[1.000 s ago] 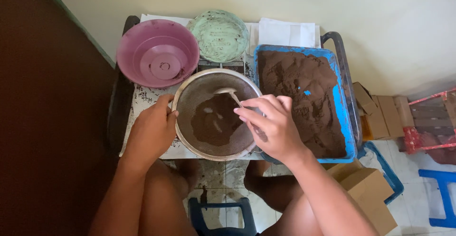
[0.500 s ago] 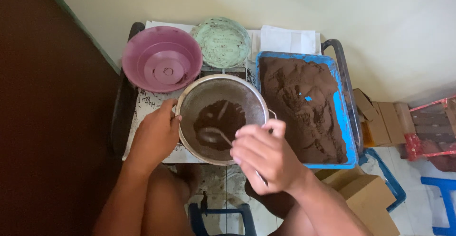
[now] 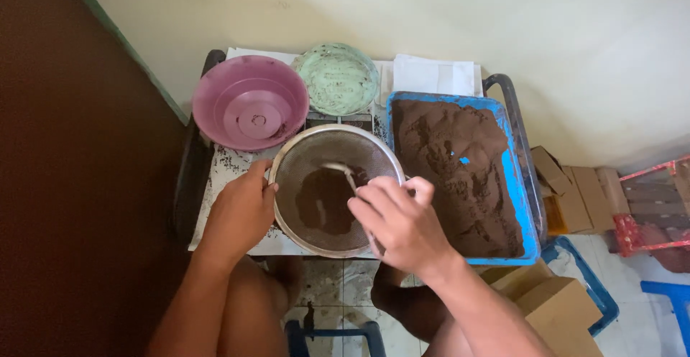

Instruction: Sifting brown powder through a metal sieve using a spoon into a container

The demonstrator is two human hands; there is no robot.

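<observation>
Head view shows the blue tray [image 3: 530, 206] of brown powder just right of your round metal sieve [image 3: 287, 213], whose rim your left hand [image 3: 241, 213] clasps while your right hand [image 3: 402, 220] pinches a spoon [image 3: 343, 171] inside.

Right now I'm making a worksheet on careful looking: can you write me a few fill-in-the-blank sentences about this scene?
1. The right hand stirs brown powder in the round sieve with a ____.
2. The left hand grips the sieve's ____.
3. The tray heaped with brown powder is coloured ____.
4. The empty bowl behind the left hand is coloured ____.

Missing words: spoon; rim; blue; purple
</observation>
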